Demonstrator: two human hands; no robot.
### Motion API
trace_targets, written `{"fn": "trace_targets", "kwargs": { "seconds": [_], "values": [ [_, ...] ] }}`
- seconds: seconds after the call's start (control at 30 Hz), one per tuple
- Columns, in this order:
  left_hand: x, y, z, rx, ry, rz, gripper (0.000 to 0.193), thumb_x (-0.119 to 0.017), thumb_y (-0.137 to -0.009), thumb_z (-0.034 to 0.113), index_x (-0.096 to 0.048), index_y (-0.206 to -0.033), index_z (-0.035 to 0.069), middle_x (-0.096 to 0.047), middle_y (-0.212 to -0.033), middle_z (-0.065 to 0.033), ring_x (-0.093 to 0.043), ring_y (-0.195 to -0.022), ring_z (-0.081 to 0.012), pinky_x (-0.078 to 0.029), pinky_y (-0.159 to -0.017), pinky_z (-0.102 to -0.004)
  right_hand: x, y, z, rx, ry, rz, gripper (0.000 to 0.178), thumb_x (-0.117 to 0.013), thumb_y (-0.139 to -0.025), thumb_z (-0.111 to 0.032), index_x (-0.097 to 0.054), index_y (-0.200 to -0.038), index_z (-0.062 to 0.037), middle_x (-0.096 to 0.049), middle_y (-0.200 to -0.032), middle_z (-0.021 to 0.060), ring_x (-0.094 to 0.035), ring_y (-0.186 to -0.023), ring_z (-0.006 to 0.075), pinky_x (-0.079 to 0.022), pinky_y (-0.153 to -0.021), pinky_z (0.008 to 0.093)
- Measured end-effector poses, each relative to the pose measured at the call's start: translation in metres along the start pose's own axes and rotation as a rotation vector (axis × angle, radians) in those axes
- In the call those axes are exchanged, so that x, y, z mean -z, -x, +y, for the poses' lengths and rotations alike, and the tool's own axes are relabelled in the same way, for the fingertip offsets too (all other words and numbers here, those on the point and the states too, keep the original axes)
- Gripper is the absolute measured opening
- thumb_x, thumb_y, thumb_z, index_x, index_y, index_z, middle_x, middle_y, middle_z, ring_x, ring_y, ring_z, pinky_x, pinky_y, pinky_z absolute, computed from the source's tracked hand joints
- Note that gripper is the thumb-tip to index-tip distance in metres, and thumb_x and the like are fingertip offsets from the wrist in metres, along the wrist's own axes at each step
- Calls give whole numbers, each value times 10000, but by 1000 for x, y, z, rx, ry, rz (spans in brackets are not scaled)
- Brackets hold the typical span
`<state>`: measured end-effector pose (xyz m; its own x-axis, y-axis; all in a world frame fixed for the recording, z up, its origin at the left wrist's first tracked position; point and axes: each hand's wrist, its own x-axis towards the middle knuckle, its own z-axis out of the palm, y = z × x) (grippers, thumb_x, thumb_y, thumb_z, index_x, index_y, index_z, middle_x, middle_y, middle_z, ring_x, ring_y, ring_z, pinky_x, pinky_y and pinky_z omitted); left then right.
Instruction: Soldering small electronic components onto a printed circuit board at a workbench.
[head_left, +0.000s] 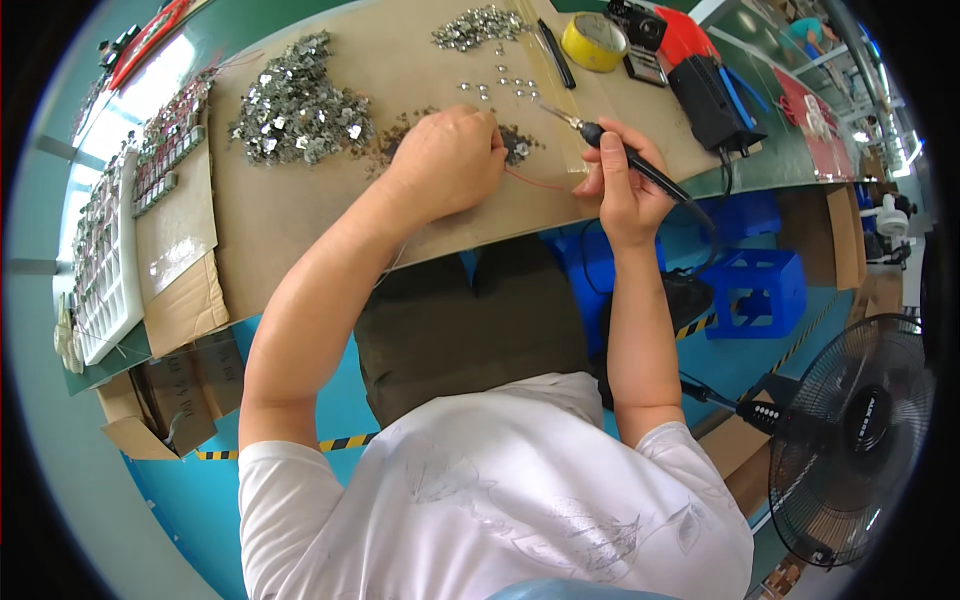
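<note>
My right hand (632, 190) grips a black soldering iron (645, 168) like a pen, its metal tip pointing up and left over the board. My left hand (450, 162) is closed, low over the brown work board (290, 225), with its fingers curled under. A thin red wire (535, 181) runs out from its fingertips toward my right hand; the wire's held end is hidden. Around the left hand lie dark brown crumbs (385, 143) and a few small metal bits. Beyond both hands, small shiny solder blobs (502, 82) sit in loose rows.
A large heap of small metal parts (305, 105) lies left, a smaller heap (480, 28) at the back. A yellow tape roll (594, 42), black pen (556, 54) and black box-shaped stand (712, 100) are right. A white tray (108, 265) is far left; blue stools (755, 290) and a fan (850, 435) stand below.
</note>
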<state>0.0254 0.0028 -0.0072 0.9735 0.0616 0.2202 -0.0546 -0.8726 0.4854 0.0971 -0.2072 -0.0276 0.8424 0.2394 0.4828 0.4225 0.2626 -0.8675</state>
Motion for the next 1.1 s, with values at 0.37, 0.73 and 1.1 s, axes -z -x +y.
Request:
{"fn": "trace_targets", "kwargs": {
  "seconds": [0.37, 0.73, 1.1],
  "values": [
    [5, 9, -6, -38, -76, -23, 213, -626, -892, 221, -741, -897, 42, -709, -953, -183, -691, -955, -361, -548, -890, -459, -26, -73, 31, 560, 773, -424, 298, -730, -878, -23, -719, -1164, -108, -740, -938, 100, -695, -853, 286, -551, -771, 375],
    [1, 6, 1, -127, -79, 28, 183, -617, -791, 163, -720, -763, 14, -705, -812, -204, -716, -820, -358, -581, -776, -441, -15, -50, 10, 466, 857, -454, 324, -745, -859, 6, -719, -1169, -85, -737, -894, 92, -696, -840, 263, -554, -767, 369],
    [5, 6, -6, -18, -5, 34, 177, -674, -886, 213, -723, -912, 45, -706, -941, -166, -684, -920, -378, -538, -853, -473, -10, -26, 4, 488, 676, -390, 358, -748, -802, 26, -709, -1144, -72, -729, -862, 82, -672, -761, 283, -544, -724, 367]
  ]
}}
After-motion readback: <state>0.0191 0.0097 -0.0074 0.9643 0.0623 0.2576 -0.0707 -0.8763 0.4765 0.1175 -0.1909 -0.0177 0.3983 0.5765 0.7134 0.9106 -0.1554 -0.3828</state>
